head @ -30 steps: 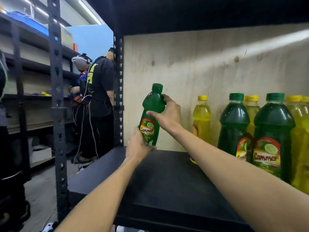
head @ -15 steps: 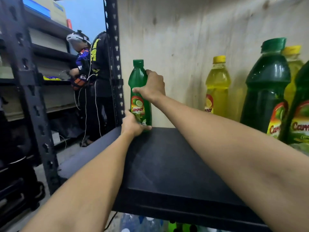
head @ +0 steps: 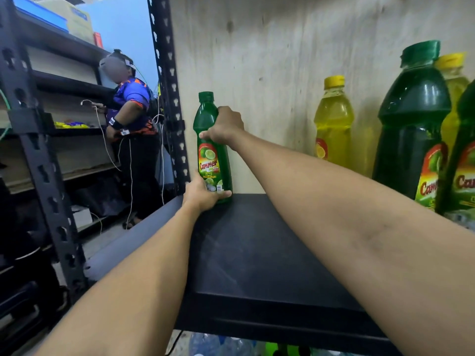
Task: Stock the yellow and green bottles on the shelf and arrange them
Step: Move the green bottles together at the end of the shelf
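Observation:
A green lime bottle (head: 212, 155) stands upright at the back left corner of the black shelf (head: 257, 253), against the wooden back panel. My right hand (head: 226, 127) grips its shoulder below the neck. My left hand (head: 203, 195) holds its base where it meets the shelf. To the right stand a yellow bottle (head: 332, 124) by the back panel, a big green bottle (head: 411, 124) nearer me, another yellow bottle (head: 455, 98) behind it, and a further green bottle (head: 465, 163) cut off by the right edge.
A black perforated upright post (head: 167, 98) bounds the shelf on the left. Beyond it a person (head: 131, 129) with cables stands at another rack (head: 51, 124) across the aisle. Below the shelf's front edge, clear and green bottles (head: 231, 345) show on a lower level.
The green bottle came down from the air onto the back left corner of the shelf, both hands staying on it. The view moved closer. The person in the aisle shifted.

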Demonstrator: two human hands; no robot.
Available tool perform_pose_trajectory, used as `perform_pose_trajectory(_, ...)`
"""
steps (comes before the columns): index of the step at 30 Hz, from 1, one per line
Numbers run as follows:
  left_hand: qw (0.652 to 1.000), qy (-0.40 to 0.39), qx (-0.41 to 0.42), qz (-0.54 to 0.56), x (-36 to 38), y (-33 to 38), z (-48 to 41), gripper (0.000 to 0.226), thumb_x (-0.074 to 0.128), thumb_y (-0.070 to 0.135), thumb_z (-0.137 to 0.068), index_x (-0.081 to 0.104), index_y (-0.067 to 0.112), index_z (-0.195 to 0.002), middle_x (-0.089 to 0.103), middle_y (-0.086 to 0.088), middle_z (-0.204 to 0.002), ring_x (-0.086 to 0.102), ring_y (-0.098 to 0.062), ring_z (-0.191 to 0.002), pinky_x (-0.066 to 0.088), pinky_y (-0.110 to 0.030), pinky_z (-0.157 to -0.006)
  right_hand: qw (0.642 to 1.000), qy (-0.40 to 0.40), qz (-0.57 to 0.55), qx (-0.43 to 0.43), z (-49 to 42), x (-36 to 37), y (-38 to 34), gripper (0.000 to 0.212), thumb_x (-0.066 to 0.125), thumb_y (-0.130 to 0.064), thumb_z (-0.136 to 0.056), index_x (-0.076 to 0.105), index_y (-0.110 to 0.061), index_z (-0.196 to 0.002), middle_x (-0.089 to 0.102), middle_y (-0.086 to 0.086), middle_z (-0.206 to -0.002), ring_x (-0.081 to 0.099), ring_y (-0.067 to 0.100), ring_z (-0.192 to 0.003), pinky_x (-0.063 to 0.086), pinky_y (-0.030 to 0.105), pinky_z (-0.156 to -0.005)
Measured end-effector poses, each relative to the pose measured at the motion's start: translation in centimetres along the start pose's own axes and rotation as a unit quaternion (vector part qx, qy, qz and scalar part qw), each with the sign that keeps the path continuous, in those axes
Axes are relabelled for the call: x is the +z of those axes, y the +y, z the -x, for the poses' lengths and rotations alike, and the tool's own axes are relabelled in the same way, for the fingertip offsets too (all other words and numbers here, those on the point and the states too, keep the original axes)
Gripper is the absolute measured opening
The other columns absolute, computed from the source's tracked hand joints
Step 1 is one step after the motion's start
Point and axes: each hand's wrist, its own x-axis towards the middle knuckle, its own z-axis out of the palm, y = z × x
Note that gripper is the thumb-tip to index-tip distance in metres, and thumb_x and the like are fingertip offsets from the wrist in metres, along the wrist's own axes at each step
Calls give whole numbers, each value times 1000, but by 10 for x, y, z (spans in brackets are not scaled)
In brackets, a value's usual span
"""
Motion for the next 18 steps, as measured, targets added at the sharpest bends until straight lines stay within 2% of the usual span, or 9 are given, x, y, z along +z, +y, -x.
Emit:
perform_pose_trajectory(5, 1000, -10, -5, -1, -3, -1, 0, 96, 95, 47, -53, 42, 25, -131, 58, -6, -126, 56, -26, -119, 47, -45, -106, 1000, 13, -5, 2, 3, 4, 2, 65, 86, -32, -73, 53, -13, -126, 64, 6, -123, 62, 24, -109, 47, 27, -78)
perform_pose_trajectory(11, 1000, -6, -6, -3, -4, 3, 7, 90, 94, 38, -61, 45, 19, -133, 62, -3, -124, 60, -22, -113, 49, -38, -101, 1000, 1, 0, -1, 16, 0, 2, 66, 87, -28, -73, 52, -14, -127, 64, 7, -123, 62, 27, -111, 53, 35, -91)
perform_pose_trajectory(14, 1000, 4, -22, -4, -3, 7, 11, 89, 95, 34, -60, 47, 17, -132, 63, -4, -123, 59, -22, -113, 48, -37, -98, 1000, -17, 3, 4, 39, -25, 7, 75, 86, -23, -76, 47, -9, -138, 56, 11, -138, 53, 29, -127, 48, 37, -101)
perform_pose_trajectory(16, 999, 20, -21, -17, -6, 15, 19, 93, 95, 35, -59, 44, 13, -134, 60, -9, -125, 57, -26, -116, 47, -39, -98, 1000, -10, 3, 7, 63, -50, 9, 86, 86, -20, -75, 40, -6, -147, 47, 11, -149, 45, 28, -136, 44, 38, -108)
perform_pose_trajectory(18, 998, 59, -16, -28, -7, 30, 32, 104, 93, 38, -62, 35, 8, -143, 52, -15, -131, 50, -33, -124, 45, -44, -101, 1000, -6, 1, 5, 94, -84, 9, 84, 86, -17, -74, 44, -10, -147, 49, 10, -147, 48, 25, -134, 43, 33, -109)
